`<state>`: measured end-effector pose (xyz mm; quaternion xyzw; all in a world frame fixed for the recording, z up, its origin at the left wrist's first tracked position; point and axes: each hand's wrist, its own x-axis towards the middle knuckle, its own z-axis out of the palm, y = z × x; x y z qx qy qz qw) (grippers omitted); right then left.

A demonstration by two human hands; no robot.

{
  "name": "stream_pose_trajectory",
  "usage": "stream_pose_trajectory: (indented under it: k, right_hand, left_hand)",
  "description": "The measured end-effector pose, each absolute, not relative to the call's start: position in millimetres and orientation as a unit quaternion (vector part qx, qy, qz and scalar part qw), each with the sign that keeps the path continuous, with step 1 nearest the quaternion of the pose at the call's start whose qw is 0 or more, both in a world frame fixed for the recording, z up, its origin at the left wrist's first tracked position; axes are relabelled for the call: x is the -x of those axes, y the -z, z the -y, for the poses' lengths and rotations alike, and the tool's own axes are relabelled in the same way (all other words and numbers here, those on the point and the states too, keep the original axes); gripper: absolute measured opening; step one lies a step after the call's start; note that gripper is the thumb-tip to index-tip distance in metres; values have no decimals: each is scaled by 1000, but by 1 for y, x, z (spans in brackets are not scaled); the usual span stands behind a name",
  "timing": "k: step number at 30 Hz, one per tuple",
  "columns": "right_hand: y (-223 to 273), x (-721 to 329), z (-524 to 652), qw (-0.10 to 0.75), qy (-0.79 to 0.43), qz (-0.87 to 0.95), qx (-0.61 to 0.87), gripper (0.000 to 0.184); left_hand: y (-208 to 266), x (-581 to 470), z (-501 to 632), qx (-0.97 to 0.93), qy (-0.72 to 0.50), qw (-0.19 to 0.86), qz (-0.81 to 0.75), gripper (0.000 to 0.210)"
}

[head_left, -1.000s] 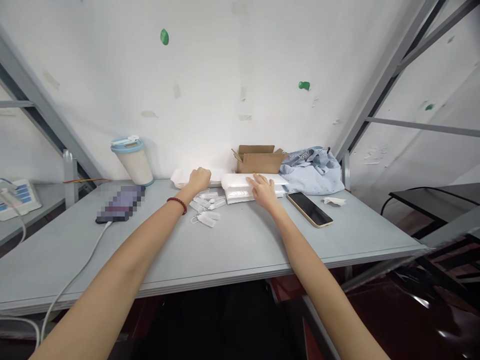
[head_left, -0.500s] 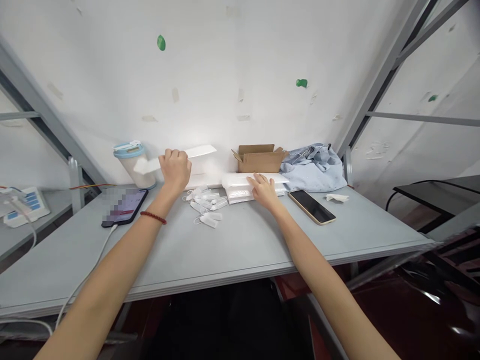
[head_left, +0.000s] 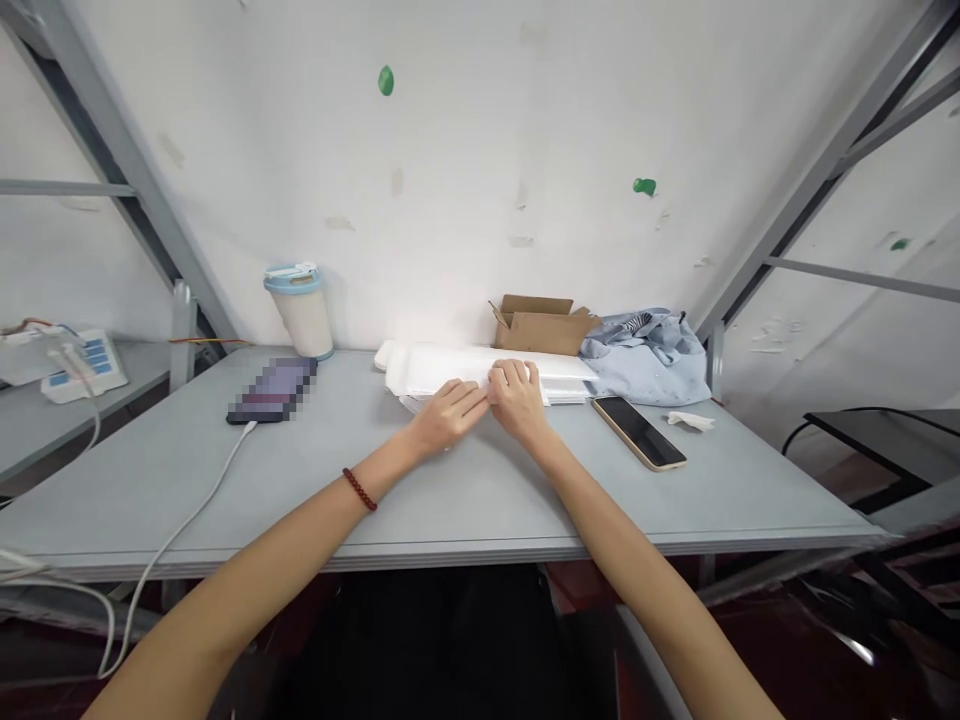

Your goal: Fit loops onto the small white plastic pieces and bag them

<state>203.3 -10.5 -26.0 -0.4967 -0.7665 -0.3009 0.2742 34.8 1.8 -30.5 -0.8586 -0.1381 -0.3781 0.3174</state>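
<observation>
A flat white carton (head_left: 427,370) with tabs at its left end lies across the back of the desk. My left hand (head_left: 450,415), with a dark red bead bracelet above the wrist, grips its front edge from the left. Close beside it, my right hand (head_left: 517,395) has its fingers curled over the same edge, fingertips nearly touching the left ones. Just to the right, a stack of clear-wrapped white pieces (head_left: 566,390) shows from under the carton. The pile of small white tags is hidden behind the carton and my left hand.
An open brown cardboard box (head_left: 547,333) and a light blue cloth (head_left: 649,365) stand at the back. A phone (head_left: 637,432) and a crumpled tissue (head_left: 690,421) lie on the right. Leftward are a blue-lidded cup (head_left: 304,320) and a phone (head_left: 274,390) on a white cable (head_left: 191,520).
My left hand has brought the white carton down and right, in front of my right hand. Both hands are now together on it. The tags have become covered. The view has shifted left.
</observation>
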Motion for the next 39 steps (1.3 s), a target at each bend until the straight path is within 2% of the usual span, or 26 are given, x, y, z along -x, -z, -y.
stream_pose_trajectory:
  k: [4,8,11,14,17,22,27,33,39]
  right_hand:
    - [29,-209,6,270,312,738,533,20]
    - [25,-220,4,304,305,715,551,25]
    - [24,-221,3,327,293,716,543,27]
    - [26,-217,4,333,280,731,526,31]
    - [28,-211,8,313,261,759,509,42]
    - [26,-203,21,240,198,819,481,71]
    - [20,-197,30,216,149,847,462,92]
    - [17,-193,33,224,154,845,461,87]
    - [17,-194,28,238,201,824,474,65]
  left_hand:
    - [24,-26,-6,831,432,253,243,17]
    - [16,1,-24,700,546,108,447,21]
    - [16,20,-38,635,548,-120,531,37]
    - [16,28,-45,563,523,-371,521,42]
    - [13,26,-39,524,513,-487,475,37]
    - [2,11,-17,557,467,-550,410,35]
    - [-1,-1,-5,596,410,-578,377,32]
    - [2,-4,-6,617,399,-525,430,29]
    - [0,5,-13,645,400,-461,460,24]
